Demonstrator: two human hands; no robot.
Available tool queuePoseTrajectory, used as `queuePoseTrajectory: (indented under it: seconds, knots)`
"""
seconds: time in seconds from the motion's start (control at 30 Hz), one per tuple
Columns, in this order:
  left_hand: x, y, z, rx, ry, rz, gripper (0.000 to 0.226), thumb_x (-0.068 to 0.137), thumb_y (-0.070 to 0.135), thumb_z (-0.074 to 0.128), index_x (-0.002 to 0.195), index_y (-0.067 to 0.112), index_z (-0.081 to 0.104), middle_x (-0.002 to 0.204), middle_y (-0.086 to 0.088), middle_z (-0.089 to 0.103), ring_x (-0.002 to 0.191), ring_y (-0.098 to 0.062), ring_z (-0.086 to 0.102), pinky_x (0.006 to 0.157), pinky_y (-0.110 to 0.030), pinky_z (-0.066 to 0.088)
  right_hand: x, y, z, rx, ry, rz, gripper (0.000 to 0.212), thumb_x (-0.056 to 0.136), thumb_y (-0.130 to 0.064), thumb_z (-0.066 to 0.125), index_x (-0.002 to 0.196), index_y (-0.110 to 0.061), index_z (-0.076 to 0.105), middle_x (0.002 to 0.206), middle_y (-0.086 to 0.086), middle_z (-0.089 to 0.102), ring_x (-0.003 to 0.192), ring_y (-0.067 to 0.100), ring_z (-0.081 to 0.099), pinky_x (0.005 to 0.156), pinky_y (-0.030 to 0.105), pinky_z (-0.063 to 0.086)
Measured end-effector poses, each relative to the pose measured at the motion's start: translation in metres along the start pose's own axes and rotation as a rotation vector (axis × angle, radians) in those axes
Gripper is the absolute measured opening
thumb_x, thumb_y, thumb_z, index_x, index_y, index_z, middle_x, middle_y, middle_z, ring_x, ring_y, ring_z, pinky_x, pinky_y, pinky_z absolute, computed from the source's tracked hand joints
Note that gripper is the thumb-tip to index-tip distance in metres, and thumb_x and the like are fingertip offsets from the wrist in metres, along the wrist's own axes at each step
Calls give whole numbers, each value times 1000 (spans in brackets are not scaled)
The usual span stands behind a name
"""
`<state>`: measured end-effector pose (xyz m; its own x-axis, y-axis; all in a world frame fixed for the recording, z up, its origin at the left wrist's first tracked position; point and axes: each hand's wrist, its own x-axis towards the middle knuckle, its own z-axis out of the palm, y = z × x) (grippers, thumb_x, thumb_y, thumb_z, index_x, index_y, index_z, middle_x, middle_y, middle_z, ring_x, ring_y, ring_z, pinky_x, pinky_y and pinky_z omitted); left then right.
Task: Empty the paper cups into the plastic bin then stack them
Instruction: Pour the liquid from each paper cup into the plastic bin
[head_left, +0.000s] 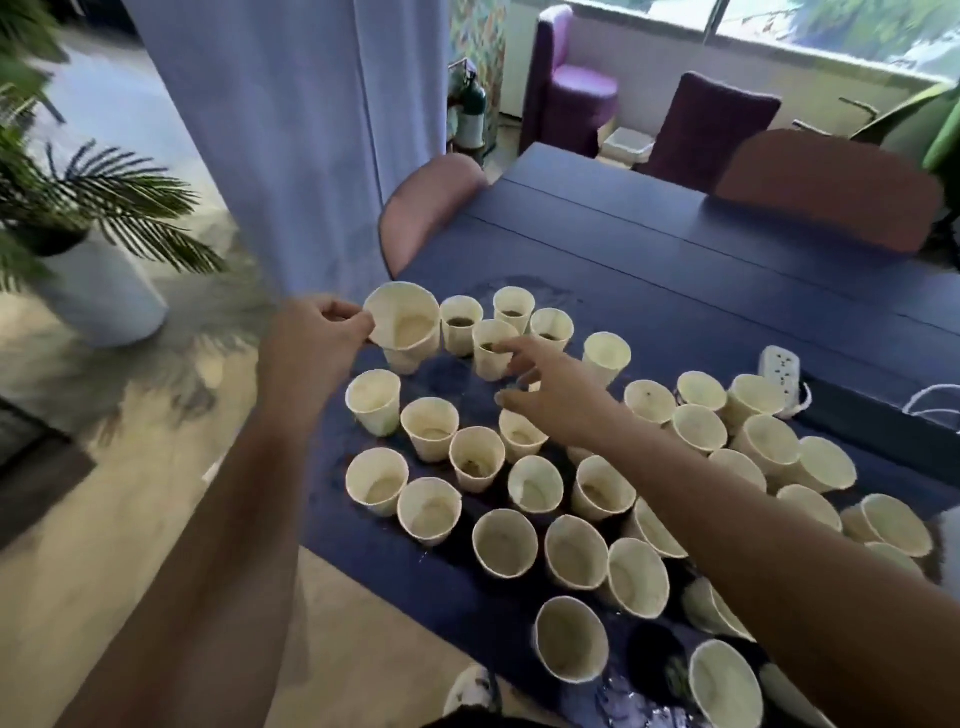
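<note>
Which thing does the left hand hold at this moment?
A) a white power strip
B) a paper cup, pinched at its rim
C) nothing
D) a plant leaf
B: the left hand pinches the rim of a tilted paper cup at the table's far left edge.

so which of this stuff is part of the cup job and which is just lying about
Job:
left hand, pinching the rim of a tilted cup
right hand, reaching for a cup with dark dregs
other cups on the table

Lying about:
power strip
chairs
plant
</note>
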<state>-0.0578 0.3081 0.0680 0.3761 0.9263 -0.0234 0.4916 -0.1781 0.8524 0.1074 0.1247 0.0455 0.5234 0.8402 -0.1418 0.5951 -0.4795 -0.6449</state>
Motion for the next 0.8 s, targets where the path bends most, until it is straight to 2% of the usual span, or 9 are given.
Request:
queuePoseTrajectory:
  seconds: [0.1,0.2,0.33,0.43,0.57,0.63,0.7,0.73,0.8]
  knots:
    - [29,-35,-16,-59,119,-120,15,68,38,65,66,24,68,71,1,73,77,-32,71,81,-47,60,28,-7,23,28,-83,12,43,92,-29,70,132,-33,54,117,-6,64,101,13,62,85,30,53]
    - [57,-72,-14,-79,147,-231,18,61,39,62,68,24,71,71,3,74,76,-32,72,80,-49,61,51,-8,46,89,-159,56,33,94,-33,67,126,-26,61,109,-6,64,92,7,61,70,19,45]
    - [90,-106,3,-57,107,-330,22,57,37,60,69,24,72,75,3,75,75,-32,73,82,-47,62,80,-7,70,164,-135,155,24,95,-37,64,115,-23,66,93,-14,63,88,8,62,72,22,49]
    - [93,-110,8,-29,62,-367,24,57,33,57,72,21,71,76,2,74,76,-33,72,80,-42,61,102,-5,85,144,-112,183,21,96,-38,62,111,-24,67,93,-9,68,85,11,65,65,23,51]
    - [97,-130,14,20,12,-379,21,64,32,57,75,22,70,84,0,76,81,-32,71,75,-35,54,121,-8,101,80,-41,173,16,98,-36,60,101,-22,67,88,-6,69,80,9,62,65,24,49]
    - [101,-141,21,28,-33,-361,15,66,30,59,69,19,69,90,-8,77,75,-30,68,75,-37,54,129,-11,107,70,-25,210,22,99,-36,57,94,-18,68,80,0,69,76,14,64,67,31,54]
    - [101,-149,27,38,-89,-355,20,64,34,60,64,17,69,86,-17,75,68,-25,59,72,-39,52,138,-10,113,35,-30,259,32,100,-41,54,88,-16,68,73,2,67,71,18,65,72,40,58]
    - [101,-153,28,46,-113,-363,22,66,40,61,67,19,70,84,-16,73,69,-25,57,72,-38,50,142,-10,115,13,-38,282,37,100,-45,52,85,-14,68,70,3,66,69,19,64,74,43,59]
    - [99,-156,26,75,-138,-360,31,78,46,66,94,20,73,95,-4,73,84,-24,63,83,-36,48,151,-11,118,0,-70,318,47,100,-50,48,84,-11,67,70,4,65,68,21,64,75,44,58]
